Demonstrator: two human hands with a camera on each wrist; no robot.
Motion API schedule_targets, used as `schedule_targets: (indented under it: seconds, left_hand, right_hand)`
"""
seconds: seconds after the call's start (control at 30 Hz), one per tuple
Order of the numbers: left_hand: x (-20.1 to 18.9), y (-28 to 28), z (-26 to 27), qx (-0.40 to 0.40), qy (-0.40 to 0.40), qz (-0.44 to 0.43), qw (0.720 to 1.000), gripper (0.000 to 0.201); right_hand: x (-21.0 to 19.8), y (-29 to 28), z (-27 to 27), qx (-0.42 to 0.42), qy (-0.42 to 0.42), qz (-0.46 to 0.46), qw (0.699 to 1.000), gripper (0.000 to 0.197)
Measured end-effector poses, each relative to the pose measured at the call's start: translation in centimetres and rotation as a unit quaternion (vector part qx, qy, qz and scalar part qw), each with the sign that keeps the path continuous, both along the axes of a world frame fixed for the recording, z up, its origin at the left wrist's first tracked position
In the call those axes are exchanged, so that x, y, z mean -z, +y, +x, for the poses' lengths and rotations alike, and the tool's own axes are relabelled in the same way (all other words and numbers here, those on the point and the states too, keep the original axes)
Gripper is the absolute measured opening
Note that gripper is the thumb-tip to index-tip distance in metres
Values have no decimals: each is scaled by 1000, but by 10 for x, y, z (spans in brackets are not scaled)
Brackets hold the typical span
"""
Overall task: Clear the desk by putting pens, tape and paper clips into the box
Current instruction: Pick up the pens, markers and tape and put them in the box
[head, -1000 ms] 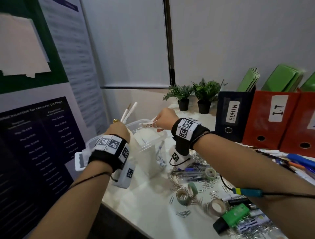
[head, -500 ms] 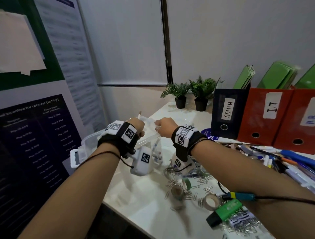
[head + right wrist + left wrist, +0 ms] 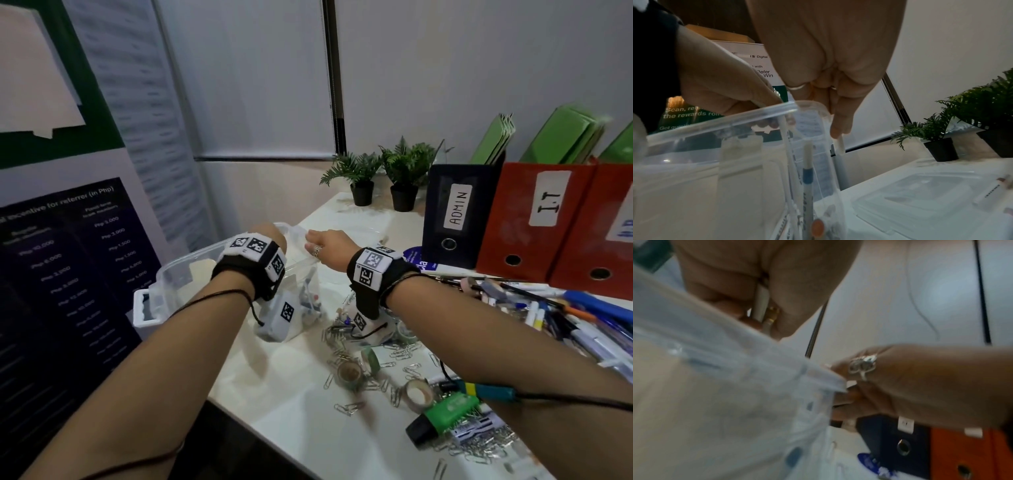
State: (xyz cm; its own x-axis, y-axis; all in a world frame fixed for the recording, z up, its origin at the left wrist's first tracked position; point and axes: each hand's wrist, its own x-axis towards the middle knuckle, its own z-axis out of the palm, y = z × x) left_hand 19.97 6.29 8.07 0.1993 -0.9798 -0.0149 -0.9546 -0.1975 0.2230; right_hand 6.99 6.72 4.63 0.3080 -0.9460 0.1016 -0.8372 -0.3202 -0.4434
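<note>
The clear plastic storage box sits at the desk's left edge, directly under both hands. The left hand hangs over its open top with fingers curled round a slim white pen; that pen's long axis runs close to vertical, its lower end aimed down into the box. Just to its right, the right hand pinches another white pen at the box's right rim, tip also pointing downward, beside a blue-banded pen already standing upright against the inner wall.

These pens look light, rigid and smooth, so I'd judge a hold near mid-barrel safest; gripped at the very end they could swing or slip. Dropped tip-first they should slide in easily.

Right of and below the right hand lie scattered metal paper clips, small tape rolls and a green highlighter, all outside the box.
</note>
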Motion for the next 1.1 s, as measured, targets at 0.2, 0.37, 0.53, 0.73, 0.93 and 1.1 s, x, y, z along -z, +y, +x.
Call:
schedule_targets:
  seconds: [0.2, 0.37, 0.53, 0.73, 0.93, 1.1]
  left_hand:
    - [7, 1, -10, 61, -96, -51, 992, 31]
    - [27, 0, -15, 108, -70, 68, 989, 47]
    - [15, 3, 8, 116, -143, 7, 983, 42]
    - [34, 22, 22, 122, -98, 85, 984, 72]
    - [50, 29, 31, 174, -113, 15, 978, 87]
    - [57, 21, 36, 183, -118, 12, 976, 69]
  right_hand:
    - [2, 0, -1, -13, 7, -14, 1000, 40]
    - [5, 2, -2, -14, -5, -14, 1000, 38]
    - [1, 8, -4, -20, -11, -9, 1000, 41]
    - [-27, -1, 17, -7, 90, -16, 996, 27]
    - [-22, -79, 61, -2, 360, 69, 930, 40]
    - [-26, -68, 75, 23, 501, 88, 861, 79]
